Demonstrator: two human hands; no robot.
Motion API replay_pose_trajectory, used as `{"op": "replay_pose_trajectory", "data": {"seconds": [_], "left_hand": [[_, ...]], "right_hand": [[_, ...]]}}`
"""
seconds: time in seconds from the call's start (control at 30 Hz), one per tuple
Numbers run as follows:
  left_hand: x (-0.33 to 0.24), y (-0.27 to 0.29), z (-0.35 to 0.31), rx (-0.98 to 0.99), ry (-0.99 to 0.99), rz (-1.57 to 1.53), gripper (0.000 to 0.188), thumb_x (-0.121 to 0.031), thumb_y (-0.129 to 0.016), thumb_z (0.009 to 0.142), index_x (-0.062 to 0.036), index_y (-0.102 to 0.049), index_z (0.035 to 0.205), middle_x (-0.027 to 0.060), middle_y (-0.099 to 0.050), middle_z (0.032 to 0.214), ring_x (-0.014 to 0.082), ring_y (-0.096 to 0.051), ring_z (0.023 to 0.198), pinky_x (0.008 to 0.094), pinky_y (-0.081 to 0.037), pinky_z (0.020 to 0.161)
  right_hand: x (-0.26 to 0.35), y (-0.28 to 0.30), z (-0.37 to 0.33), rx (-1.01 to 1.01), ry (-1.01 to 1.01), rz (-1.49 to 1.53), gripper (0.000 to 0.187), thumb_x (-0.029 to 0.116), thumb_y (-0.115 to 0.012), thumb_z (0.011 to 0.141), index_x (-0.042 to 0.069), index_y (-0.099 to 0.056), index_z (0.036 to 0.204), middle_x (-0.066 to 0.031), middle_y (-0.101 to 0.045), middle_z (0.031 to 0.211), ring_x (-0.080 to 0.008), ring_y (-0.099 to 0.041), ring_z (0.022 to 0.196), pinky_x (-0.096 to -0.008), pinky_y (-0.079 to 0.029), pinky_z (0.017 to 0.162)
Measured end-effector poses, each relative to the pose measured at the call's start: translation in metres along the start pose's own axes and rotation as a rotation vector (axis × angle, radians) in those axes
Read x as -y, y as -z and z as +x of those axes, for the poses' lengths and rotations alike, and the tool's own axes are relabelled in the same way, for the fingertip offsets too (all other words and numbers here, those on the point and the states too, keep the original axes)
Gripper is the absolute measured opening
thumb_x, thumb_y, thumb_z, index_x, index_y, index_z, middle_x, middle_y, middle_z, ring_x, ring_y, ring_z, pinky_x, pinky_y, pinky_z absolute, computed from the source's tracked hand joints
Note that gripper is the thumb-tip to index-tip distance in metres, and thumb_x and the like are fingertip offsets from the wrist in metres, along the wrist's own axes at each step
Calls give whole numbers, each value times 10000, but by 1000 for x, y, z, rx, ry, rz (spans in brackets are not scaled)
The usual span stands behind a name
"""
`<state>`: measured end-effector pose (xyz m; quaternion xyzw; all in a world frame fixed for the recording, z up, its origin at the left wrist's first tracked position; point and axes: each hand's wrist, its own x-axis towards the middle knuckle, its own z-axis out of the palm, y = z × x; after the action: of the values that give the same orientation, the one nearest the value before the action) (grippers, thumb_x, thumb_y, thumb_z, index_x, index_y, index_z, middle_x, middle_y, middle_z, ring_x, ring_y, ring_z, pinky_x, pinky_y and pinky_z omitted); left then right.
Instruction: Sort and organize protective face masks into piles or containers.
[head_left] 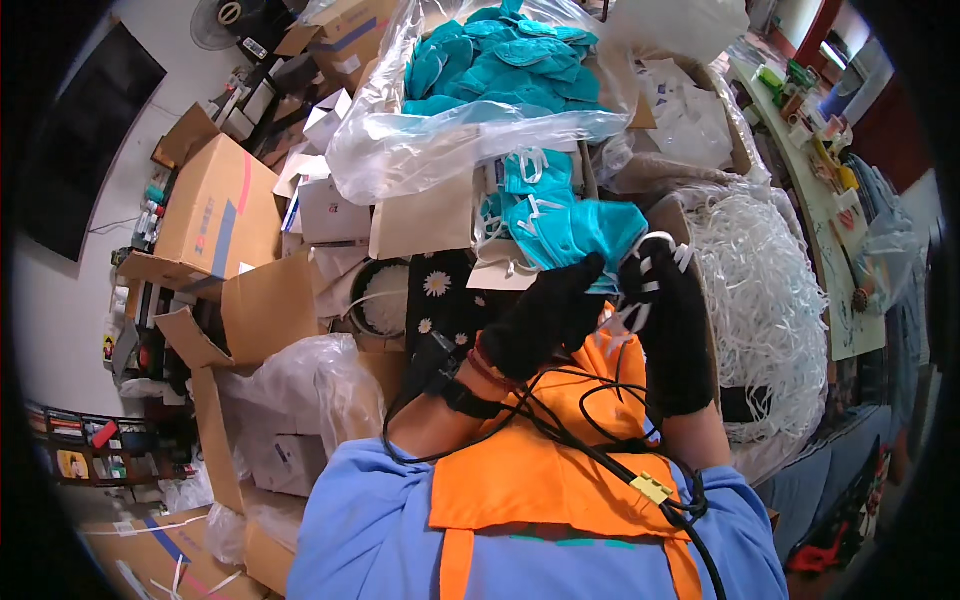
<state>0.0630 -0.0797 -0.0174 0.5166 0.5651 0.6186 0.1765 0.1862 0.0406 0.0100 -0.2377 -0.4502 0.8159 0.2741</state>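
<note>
Both black-gloved hands are up at chest height, the left hand [545,318] pinching the edge of a teal face mask [575,232] while the right hand [672,325] is closed around white elastic ear loops [650,270], just beside the heap of white elastic straps [765,290].

Both hands wear black gloves: the left hand [545,318] and right hand [672,335] grip a teal fabric face mask [570,232] with white ear loops. At three o'clock lies a heap of white elastic straps [765,290]. At nine o'clock, a black cloth with white daisies [440,290] (yellow centres). The orange vest [540,475] overlies blue sleeves.
</note>
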Motion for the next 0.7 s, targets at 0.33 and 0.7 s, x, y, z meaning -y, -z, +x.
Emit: {"op": "replay_pose_trajectory", "data": {"seconds": [0.33, 0.7], "left_hand": [[-29, 65, 7, -176, -81, 657, 260, -175, -610, 874, -61, -544, 1098, 37, -559, 766, 144, -543, 633, 279, -443, 578], [-10, 77, 110, 19, 364, -214, 215, -194, -617, 874, -61, -581, 1039, -1, -512, 661, 107, -491, 587, 233, -404, 543]], "right_hand": [[79, 160, -17, -540, 538, -980, 581, 37, -621, 819, 16, -403, 1357, -117, -500, 1298, -212, -537, 1098, -314, -407, 954], [30, 59, 8, -192, 131, -319, 152, 206, -606, 884, 70, -624, 948, 49, -577, 787, -38, -518, 654, -207, -411, 576]]}}
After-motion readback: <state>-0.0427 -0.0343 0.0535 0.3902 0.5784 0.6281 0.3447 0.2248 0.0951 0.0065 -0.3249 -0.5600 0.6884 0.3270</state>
